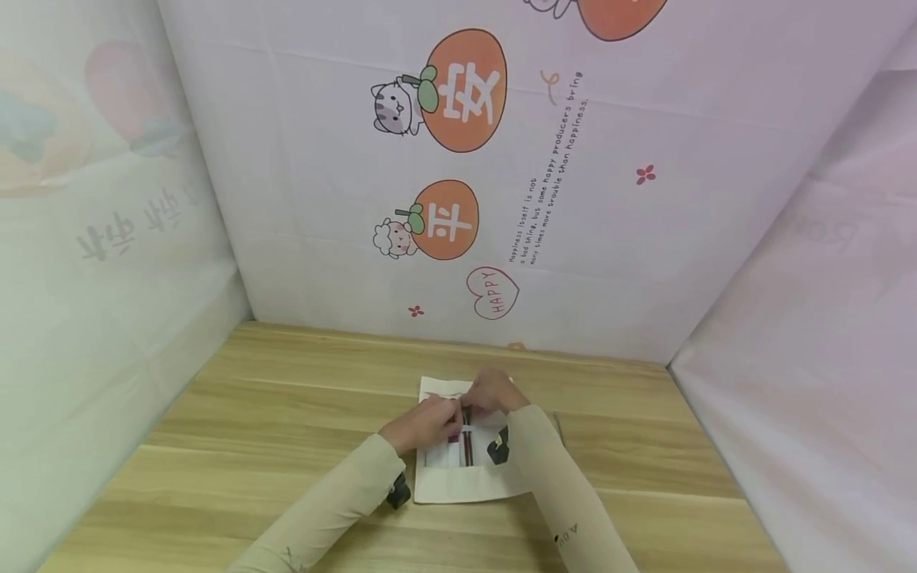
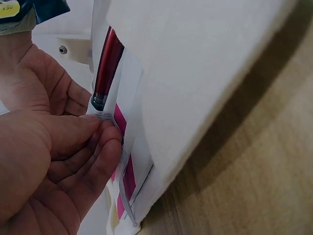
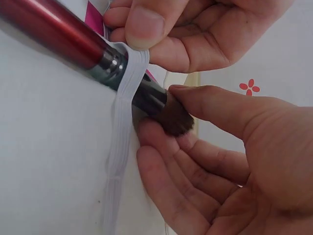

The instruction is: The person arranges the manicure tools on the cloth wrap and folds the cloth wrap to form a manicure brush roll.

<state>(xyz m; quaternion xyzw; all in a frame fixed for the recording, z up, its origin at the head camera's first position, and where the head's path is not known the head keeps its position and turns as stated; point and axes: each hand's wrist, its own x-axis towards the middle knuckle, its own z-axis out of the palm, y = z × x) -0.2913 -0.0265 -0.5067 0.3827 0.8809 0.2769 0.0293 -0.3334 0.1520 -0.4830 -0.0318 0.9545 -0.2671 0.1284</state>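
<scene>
Between pinching right fingers (image 3: 167,182) lies the brush tip (image 3: 176,116), left fingers (image 2: 105,159) gripping the elastic (image 3: 122,112).

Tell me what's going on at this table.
A person's left hand pinches a white elastic band on a pale case, and their right hand holds a red-handled brush near its bristles. The case lies open on a wooden table. Right now the brush passes under the band; whether it is going in or coming out, I cannot tell.
</scene>
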